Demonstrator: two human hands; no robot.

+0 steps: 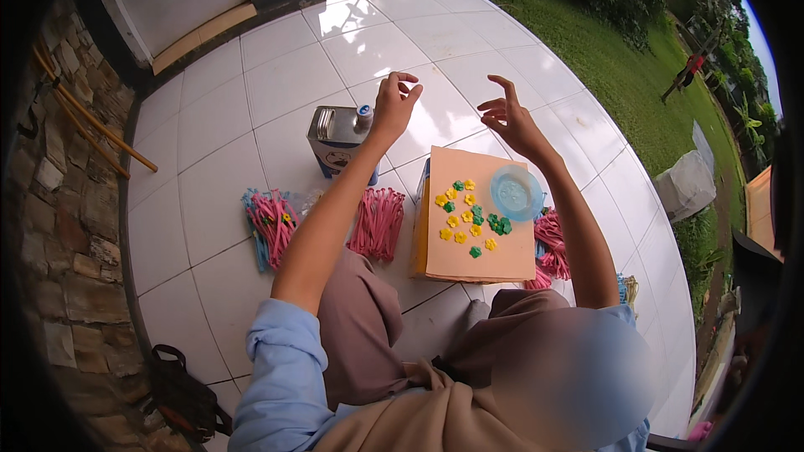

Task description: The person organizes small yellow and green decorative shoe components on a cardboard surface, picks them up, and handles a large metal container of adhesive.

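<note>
My left hand (394,106) is raised over the tiled floor, past a metal can (339,136) with a blue cap. Its fingers curl loosely, with a gap before the thumb and nothing visible between them. Level with it, my right hand (511,120) hangs beyond a peach-coloured box top (502,264), index finger stretched and fingers apart, holding nothing that I can see. Small yellow flowers (445,234) and green flower pieces (476,252) lie scattered on the box top. A translucent blue bowl (500,194) stands at its far right corner.
Bundles of pink stems (377,224) and mixed pink and blue stems (270,222) lie left of the box. More pink stems (553,243) lie on its right. A black bag (186,393) rests by the stone wall (79,285). Grass (569,25) borders the tiles.
</note>
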